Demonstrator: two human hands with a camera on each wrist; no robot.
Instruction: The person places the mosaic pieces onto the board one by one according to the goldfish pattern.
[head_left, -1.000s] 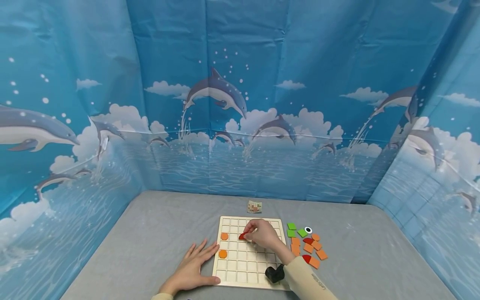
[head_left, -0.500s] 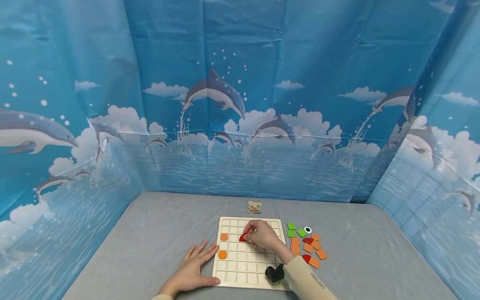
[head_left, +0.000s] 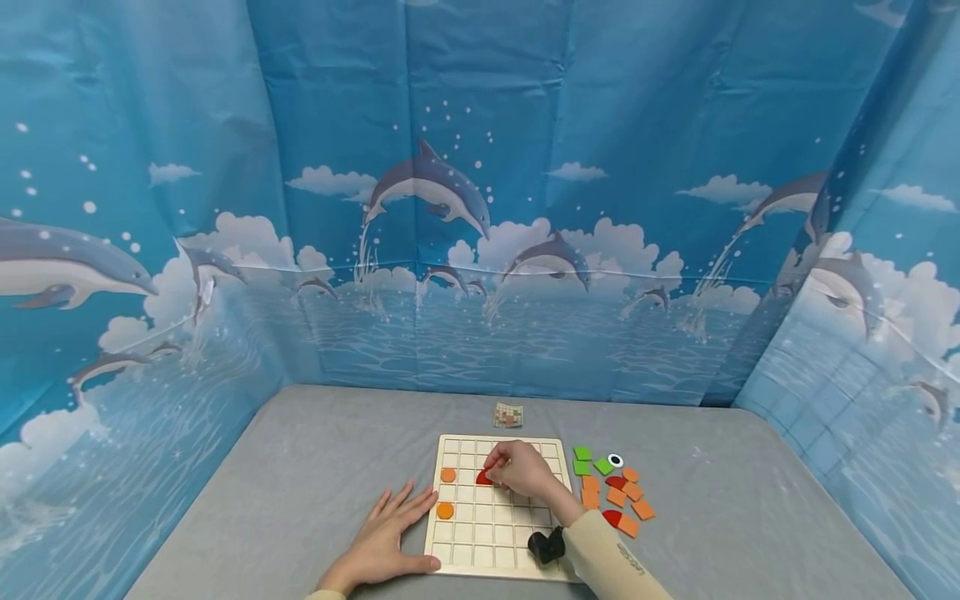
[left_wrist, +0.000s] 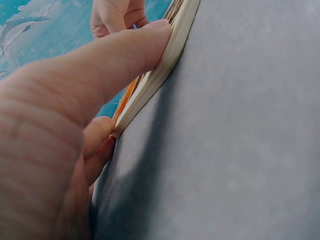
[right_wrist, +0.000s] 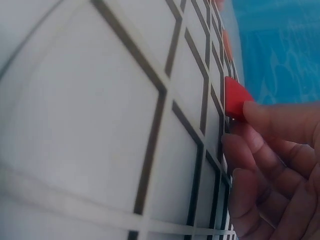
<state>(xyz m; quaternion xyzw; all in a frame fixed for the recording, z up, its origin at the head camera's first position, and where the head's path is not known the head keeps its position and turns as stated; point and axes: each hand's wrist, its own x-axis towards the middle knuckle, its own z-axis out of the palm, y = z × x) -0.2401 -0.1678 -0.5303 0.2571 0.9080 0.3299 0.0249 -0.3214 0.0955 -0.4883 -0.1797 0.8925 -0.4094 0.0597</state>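
Observation:
My right hand [head_left: 521, 468] pinches a red rounded-edge tile [right_wrist: 236, 98] between thumb and fingertips, right at the surface of the wooden grid board [head_left: 473, 533]. Its other fingers are curled in, close to the board in the right wrist view. The red tile overlaps a square in the upper middle of the grid. Spread over the table at the board's left side is my left hand [head_left: 382, 537]. Its thumb rests on the front left corner, and in the left wrist view other fingertips touch the edge. Two orange round tiles [head_left: 446, 510] sit in the leftmost column.
Right of the board lie several loose tiles: green squares [head_left: 582, 453], orange squares [head_left: 628, 526], an orange disc [head_left: 630, 474], red rounded pieces [head_left: 612, 518] and a white-and-black disc [head_left: 615, 460]. A small patterned card [head_left: 508, 415] lies behind the board. A dolphin-print curtain [head_left: 480, 333] surrounds the grey table [head_left: 330, 450].
My right hand shifts very slightly left with the red tile still pinched. The left hand stays at the board's edge.

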